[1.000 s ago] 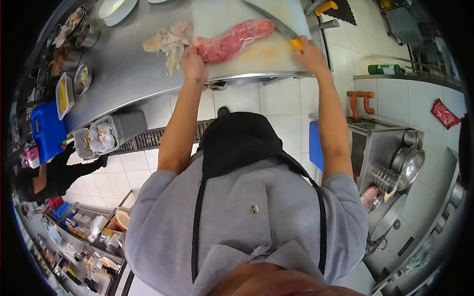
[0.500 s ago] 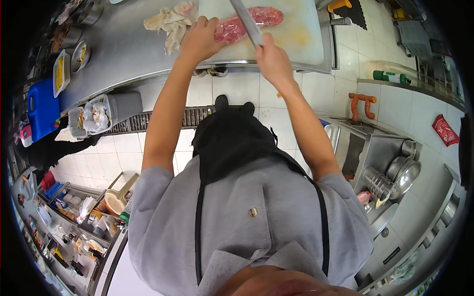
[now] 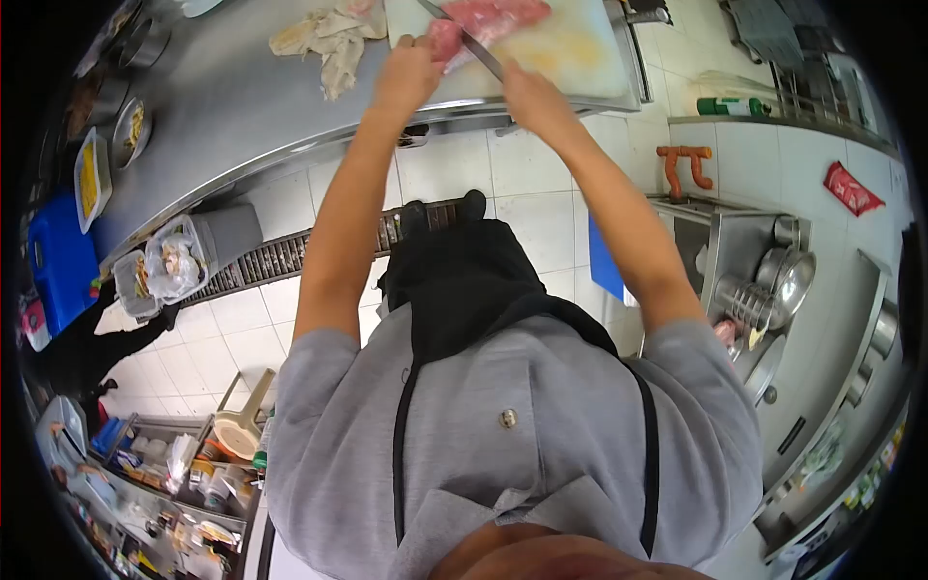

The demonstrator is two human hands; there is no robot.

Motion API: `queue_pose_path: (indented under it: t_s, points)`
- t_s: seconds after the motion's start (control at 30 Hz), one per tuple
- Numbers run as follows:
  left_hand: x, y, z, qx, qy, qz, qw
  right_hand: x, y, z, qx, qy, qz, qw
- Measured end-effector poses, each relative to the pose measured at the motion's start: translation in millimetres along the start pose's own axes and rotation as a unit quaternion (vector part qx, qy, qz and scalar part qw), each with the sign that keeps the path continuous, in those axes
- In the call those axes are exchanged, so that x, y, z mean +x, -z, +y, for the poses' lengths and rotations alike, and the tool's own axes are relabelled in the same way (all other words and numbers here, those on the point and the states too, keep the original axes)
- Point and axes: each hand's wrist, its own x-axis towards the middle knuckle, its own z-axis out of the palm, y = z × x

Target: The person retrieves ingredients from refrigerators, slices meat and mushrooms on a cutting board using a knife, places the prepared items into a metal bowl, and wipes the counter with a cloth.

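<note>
A long piece of raw red meat (image 3: pixel 498 16) lies on the white cutting board (image 3: pixel 580 58) at the top of the view. My right hand (image 3: pixel 534 97) is closed round the handle of a knife (image 3: pixel 481 56). Its blade crosses the meat near the left end and points up and left. My left hand (image 3: pixel 406 75) grips that left end, its fingers curled against the meat close to the blade. How deep the edge sits in the meat is hard to tell. A crumpled cream cloth (image 3: pixel 333 43) rests left of the board.
The steel counter (image 3: pixel 232 87) runs leftward, holding a tray of yellow food (image 3: pixel 92 179) and a metal bowl (image 3: pixel 131 133). Below it stand waste bins (image 3: pixel 179 256) beside a floor drain grate (image 3: pixel 275 242). Another person's dark-clothed leg (image 3: pixel 126 338) shows at left. Pans (image 3: pixel 788 285) sit at right.
The knife has swung from above the meat's middle to its left end, its tip now pointing further left. My left hand stays by that end. The whole view has shifted slightly.
</note>
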Motion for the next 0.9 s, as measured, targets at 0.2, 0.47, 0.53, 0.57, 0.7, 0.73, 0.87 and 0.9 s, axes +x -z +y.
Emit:
queue_pose_path:
  t_s: [0.2, 0.47, 0.53, 0.57, 0.7, 0.73, 0.87, 0.9]
  points:
    - [5, 4, -10, 0.02, 0.028, 0.003, 0.999, -77, 16, 7, -0.036, -0.085, -0.06, 0.994]
    - [-25, 34, -66, -0.175, 0.059, 0.011, 0.983, -127, 65, 15, -0.021, -0.101, -0.061, 0.993]
    - [-39, 38, -74, -0.268, 0.105, -0.015, 0.958, -127, 85, 23, 0.024, -0.082, -0.054, 0.995]
    - [-46, 38, -76, -0.439, 0.158, -0.033, 0.884, -118, 94, 34, -0.021, -0.116, 0.009, 0.993]
    - [-57, 34, -66, -0.688, 0.204, -0.045, 0.695, -30, 91, 87, -0.163, -0.133, 0.111, 0.971]
    - [-59, 31, -64, -0.688, 0.199, -0.053, 0.696, -6, 79, 99, -0.201, -0.122, 0.115, 0.965]
    - [-65, 40, -57, -0.739, 0.191, -0.048, 0.645, 53, 55, 103, -0.3, -0.042, 0.203, 0.931]
    - [-68, 46, -53, -0.734, 0.193, -0.04, 0.65, 63, 58, 84, -0.178, 0.098, 0.153, 0.967]
